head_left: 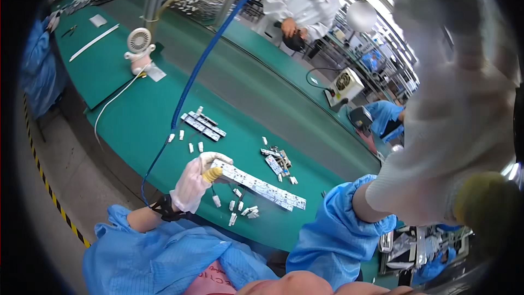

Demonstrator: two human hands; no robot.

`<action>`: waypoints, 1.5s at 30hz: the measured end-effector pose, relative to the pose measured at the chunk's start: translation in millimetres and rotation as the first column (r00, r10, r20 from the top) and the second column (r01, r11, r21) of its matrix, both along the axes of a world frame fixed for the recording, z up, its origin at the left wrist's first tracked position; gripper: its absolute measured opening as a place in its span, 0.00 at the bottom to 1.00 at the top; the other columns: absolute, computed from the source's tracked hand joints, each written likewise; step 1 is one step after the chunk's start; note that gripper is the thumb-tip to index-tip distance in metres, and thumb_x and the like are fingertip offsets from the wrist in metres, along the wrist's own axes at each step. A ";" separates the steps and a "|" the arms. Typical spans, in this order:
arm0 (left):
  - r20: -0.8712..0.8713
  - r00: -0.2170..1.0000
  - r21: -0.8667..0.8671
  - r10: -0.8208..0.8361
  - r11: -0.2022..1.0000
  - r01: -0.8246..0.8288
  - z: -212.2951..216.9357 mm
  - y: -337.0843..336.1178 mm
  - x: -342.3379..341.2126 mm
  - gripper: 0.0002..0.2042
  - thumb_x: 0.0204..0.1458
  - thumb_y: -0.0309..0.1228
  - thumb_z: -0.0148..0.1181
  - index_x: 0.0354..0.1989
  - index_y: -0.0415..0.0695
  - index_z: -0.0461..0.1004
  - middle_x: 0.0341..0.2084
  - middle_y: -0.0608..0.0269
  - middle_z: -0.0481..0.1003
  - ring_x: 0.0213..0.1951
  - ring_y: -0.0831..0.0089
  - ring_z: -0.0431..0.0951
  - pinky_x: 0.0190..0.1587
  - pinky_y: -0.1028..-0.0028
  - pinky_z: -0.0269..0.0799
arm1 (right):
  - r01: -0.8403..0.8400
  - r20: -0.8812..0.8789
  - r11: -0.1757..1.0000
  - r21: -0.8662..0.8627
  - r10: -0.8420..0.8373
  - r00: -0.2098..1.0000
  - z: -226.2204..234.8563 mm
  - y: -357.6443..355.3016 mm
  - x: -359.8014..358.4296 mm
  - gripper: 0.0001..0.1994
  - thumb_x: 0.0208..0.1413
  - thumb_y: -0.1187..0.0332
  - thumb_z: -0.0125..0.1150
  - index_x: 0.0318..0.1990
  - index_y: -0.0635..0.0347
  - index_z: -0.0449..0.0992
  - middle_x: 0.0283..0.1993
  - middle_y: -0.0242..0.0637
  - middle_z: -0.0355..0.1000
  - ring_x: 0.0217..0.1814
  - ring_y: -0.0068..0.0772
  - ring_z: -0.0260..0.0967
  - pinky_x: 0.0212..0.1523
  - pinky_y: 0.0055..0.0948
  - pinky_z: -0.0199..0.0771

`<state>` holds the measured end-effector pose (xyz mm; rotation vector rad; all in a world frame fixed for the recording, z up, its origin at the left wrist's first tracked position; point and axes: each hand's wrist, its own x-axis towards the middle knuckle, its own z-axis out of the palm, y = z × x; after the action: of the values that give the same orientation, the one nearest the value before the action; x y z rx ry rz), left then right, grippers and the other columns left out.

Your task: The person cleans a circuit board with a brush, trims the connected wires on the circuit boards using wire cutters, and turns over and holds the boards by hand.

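Observation:
My left hand [192, 186], in a white glove with a yellow fingertip and a black wrist strap, is closed on one end of some long white circuit board strips [259, 184]. The strips reach right over the green table. Close up at the right, my right hand [447, 109] is raised high, white-gloved with a yellow-tipped thumb. Its fingers and thumb are apart, nothing shows in them, and part of the hand runs out of view. Several small white connectors [217, 201] lie below the strips. Beyond the left hand rests a group of board strips [203, 125].
A pile of small boards and connectors [277, 161] lies on the green table [142, 142]. A blue hose [196, 71] hangs across it. A small fan [140, 49] stands at far left, a white blower [345, 86] across the conveyor [256, 87]. A co-worker [303, 5] stands opposite.

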<state>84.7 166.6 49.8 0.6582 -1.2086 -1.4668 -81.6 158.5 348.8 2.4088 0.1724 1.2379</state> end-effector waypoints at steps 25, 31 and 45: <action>0.265 0.957 -0.162 0.117 0.984 -0.075 6.1 -4.7 -18.3 0.14 0.61 0.33 0.48 0.48 0.35 0.68 0.39 0.54 0.75 0.39 0.67 0.80 0.44 0.70 0.78 | 0.329 0.194 0.941 -0.077 -0.310 0.931 -33.2 48.6 -73.5 0.09 0.45 0.68 0.60 0.27 0.67 0.73 0.38 0.57 0.72 0.35 0.54 0.73 0.32 0.44 0.77; 0.328 0.924 -0.232 0.198 0.965 -0.125 7.8 -16.4 -30.4 0.16 0.63 0.41 0.48 0.47 0.39 0.72 0.30 0.70 0.71 0.23 0.85 0.61 0.26 0.82 0.57 | 0.225 0.062 0.974 0.022 -0.226 0.972 -70.7 42.9 -49.1 0.09 0.45 0.67 0.60 0.26 0.66 0.74 0.35 0.54 0.72 0.34 0.51 0.72 0.31 0.41 0.75; 0.156 0.982 -0.141 0.111 0.986 -0.089 1.8 -18.3 -47.4 0.19 0.62 0.42 0.50 0.50 0.37 0.67 0.35 0.61 0.73 0.31 0.75 0.71 0.35 0.74 0.69 | 0.102 -0.139 0.940 0.324 -0.059 0.989 -171.0 61.8 4.5 0.10 0.43 0.64 0.59 0.23 0.64 0.76 0.29 0.46 0.71 0.32 0.44 0.69 0.28 0.36 0.68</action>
<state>37.3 148.2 51.7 0.7479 -1.3677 -1.2555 -77.2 220.3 177.9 2.7530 -0.1069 1.1525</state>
